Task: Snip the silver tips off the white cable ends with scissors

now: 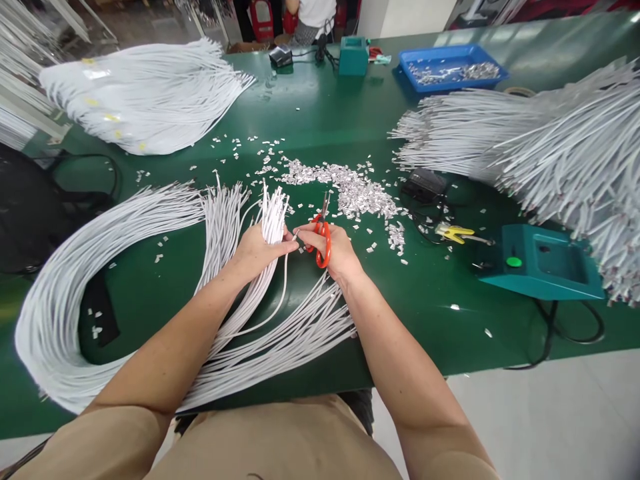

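My left hand (260,252) is closed around a bunch of white cables (273,217), whose cut ends stick up above the fist. One single cable (285,283) curves away from the bunch, and its tip lies between my two hands. Orange-handled scissors (324,243) hang in my right hand (336,250), blades pointing away from me. The right thumb and forefinger pinch close to that cable's tip; the exact contact is too small to make out. Beside the left hand lies another upright bundle of cables (220,227), and more cables (280,353) spread out beneath my forearms.
Small silvery scraps (357,190) are heaped beyond my hands. Cable bundles lie at the back left (145,93) and right (460,130). A teal device (530,280), yellow-handled pliers (454,233) and a blue tray (450,85) are on the green table (425,320). A person (315,17) is beyond it.
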### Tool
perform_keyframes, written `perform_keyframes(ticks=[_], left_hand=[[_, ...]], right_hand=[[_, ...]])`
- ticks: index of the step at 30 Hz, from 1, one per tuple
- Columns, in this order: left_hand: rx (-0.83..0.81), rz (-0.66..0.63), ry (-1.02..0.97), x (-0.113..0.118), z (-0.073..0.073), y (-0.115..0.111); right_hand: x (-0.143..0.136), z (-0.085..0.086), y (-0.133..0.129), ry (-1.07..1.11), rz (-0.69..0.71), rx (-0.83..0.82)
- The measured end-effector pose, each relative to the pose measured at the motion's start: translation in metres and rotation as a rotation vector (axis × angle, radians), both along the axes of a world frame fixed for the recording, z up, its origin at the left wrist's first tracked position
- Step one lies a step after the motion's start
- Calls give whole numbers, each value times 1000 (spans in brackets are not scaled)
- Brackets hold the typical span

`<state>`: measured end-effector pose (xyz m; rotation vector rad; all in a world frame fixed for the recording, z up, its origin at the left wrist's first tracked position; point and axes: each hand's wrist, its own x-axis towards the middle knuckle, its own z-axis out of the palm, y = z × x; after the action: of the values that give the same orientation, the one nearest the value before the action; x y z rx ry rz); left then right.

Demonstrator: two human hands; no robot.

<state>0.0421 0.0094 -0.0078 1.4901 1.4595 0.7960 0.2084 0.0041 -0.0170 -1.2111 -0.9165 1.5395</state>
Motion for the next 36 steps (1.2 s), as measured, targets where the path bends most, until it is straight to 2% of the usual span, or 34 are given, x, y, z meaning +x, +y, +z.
perform_keyframes(ticks=[3, 6, 9, 12, 15, 18, 23, 26, 29, 31, 34, 36], left_hand=[[-58, -1, -105, 1, 1, -1], [-170, -40, -269, 2, 5, -4], [-246, -81, -347, 3, 11, -6], [-267, -126, -365, 3, 14, -7], [-256, -119, -348, 3, 14, -6], [-223, -75, -301, 3, 12, -4], [-164, -48, -249, 3, 8, -3], [-148, -53, -230, 1, 9, -2], [-185, -123, -238, -5, 13, 0], [-229, -154, -264, -9, 16, 2], [-260, -122, -268, -12, 18, 4], [-258, -108, -253, -12, 16, 4]], right_hand=[[-1, -1, 1, 49, 1, -12], [-3, -5, 2, 152, 21, -29], [-5, -8, 1, 213, 57, -41], [-4, -8, 0, 88, 29, -22], [0, -7, 1, -135, -110, 68], [5, -3, 2, -164, -207, 151], [7, 4, 0, -90, 23, 91], [7, 4, 0, -101, 61, 111], [10, 0, 2, -140, 14, 109], [14, -1, 3, -238, -91, 148], [14, 1, 2, -340, -237, 243], [11, 5, 0, -292, -203, 261]])
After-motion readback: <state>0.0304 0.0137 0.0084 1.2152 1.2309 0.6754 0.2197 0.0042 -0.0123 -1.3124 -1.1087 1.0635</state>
